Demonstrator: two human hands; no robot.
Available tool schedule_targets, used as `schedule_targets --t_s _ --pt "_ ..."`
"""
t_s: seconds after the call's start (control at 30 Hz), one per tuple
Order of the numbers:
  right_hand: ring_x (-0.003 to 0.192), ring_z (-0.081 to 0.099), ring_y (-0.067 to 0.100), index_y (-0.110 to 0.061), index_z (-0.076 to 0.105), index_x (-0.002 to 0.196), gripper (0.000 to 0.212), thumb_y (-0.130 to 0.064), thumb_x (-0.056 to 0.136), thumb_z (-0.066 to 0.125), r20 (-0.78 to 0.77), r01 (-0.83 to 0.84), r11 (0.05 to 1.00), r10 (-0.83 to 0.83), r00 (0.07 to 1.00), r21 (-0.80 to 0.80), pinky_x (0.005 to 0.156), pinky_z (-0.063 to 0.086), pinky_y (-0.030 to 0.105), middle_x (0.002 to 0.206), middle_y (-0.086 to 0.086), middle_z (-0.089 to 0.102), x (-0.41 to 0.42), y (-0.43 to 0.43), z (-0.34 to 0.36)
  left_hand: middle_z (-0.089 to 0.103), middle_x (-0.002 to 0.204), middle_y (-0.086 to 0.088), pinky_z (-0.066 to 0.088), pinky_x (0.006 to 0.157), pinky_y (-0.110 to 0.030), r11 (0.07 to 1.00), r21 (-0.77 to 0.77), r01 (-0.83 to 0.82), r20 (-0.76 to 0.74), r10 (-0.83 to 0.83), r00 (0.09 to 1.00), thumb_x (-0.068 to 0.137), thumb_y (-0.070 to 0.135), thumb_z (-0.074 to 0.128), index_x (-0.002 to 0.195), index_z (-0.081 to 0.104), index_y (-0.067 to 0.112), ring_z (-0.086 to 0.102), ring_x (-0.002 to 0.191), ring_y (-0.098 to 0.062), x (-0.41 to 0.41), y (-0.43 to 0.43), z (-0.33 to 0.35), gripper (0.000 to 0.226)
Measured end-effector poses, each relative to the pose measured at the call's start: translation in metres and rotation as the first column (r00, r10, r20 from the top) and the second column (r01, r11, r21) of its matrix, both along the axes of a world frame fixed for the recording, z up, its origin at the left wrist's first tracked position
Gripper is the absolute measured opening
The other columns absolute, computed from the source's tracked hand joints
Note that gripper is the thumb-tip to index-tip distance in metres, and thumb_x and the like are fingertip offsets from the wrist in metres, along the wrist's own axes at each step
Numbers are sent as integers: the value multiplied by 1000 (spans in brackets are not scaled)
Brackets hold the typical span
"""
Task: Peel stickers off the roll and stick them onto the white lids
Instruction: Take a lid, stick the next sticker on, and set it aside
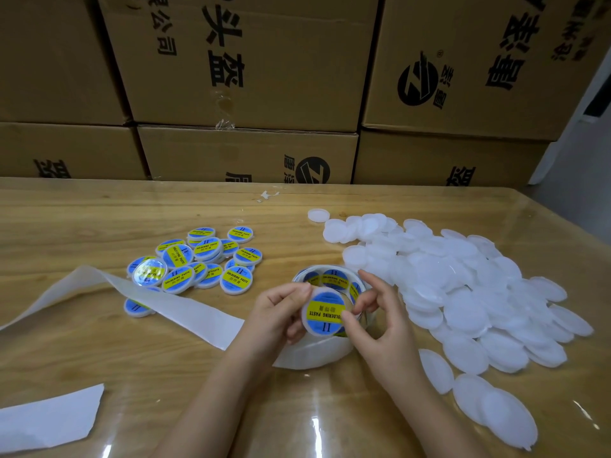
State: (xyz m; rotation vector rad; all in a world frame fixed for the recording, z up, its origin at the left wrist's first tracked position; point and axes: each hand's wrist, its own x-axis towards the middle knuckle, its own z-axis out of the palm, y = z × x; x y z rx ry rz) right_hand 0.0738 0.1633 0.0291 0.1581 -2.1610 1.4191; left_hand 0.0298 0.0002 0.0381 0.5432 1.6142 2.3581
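My left hand (276, 314) grips a white lid (322, 314) by its left edge, just above the sticker roll (325, 282). A blue and yellow round sticker lies on the lid's face. My right hand (380, 320) presses its thumb on the sticker's right edge, with the index finger raised over the roll. The roll stands on the table with several stickers visible on its inner side. Its empty white backing strip (185, 310) trails away to the left.
A pile of plain white lids (463, 292) covers the table's right side. Several labelled lids (201, 262) lie in a heap at centre left. A loose piece of backing paper (49, 418) lies at the near left. Stacked cardboard boxes (248, 77) stand behind the table.
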Motion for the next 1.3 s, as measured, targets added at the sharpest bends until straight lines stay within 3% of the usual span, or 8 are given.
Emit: schedule_targets --t_s 0.4,0.5,0.6,0.77,1.03,1.1,1.2,1.3 --pt "96 53 17 -46 45 120 55 -31 72 67 55 -45 996 41 998 73 88 46 41 89 -12 52 6 -9 -1 37 51 -2 27 40 -15 971 -234 53 -48 -66 997 77 45 64 76 69 10 31 40 -7 4 7 -4 36" --pt "101 51 9 -50 41 121 60 -34 69 68 76 -60 991 51 996 120 92 46 40 98 -14 50 7 -11 -2 38 50 -2 27 40 -15 979 -201 -15 -55 3 998 79 44 64 75 66 2 31 41 -7 2 7 -6 42" --pt "102 48 4 -53 39 123 62 -36 70 67 92 -66 987 53 994 146 93 46 39 100 -20 48 7 -10 -3 42 47 4 27 39 -14 989 -118 -91 -31 88 996 83 33 59 76 74 13 31 38 -4 -1 4 -4 26" --pt "98 47 8 -48 41 121 58 -35 71 66 53 -12 990 5 999 139 92 42 36 95 -20 53 1 -1 -2 39 43 12 24 36 -12 997 -27 -74 4 74 997 86 30 53 72 73 17 27 36 -1 -5 -1 -1 28" --pt "100 47 10 -50 43 121 54 -50 69 58 36 21 997 -23 999 69 89 38 22 92 -18 53 0 3 -1 35 46 4 24 38 -13 981 -177 77 12 -76 997 80 39 64 81 54 -16 25 37 -5 1 1 -2 55" --pt "99 48 10 -48 43 122 55 -49 70 58 31 12 998 -14 999 62 89 40 24 92 -19 52 2 -1 1 37 47 4 25 38 -14 974 -214 72 2 -74 997 83 36 62 82 56 -16 27 38 -5 3 4 -1 52" --pt "99 49 13 -47 42 122 55 -45 71 61 55 -30 996 26 998 87 90 44 33 94 -23 50 6 -8 2 39 50 3 25 40 -14 967 -249 61 -14 -66 998 86 33 61 77 66 3 28 41 -6 6 7 0 31" --pt "99 51 15 -49 41 122 60 -35 69 67 94 -47 994 38 995 99 90 46 41 94 -21 49 8 -12 1 39 50 2 27 41 -13 972 -234 5 -18 -9 1000 85 36 64 79 61 -7 29 42 -5 6 9 1 44"
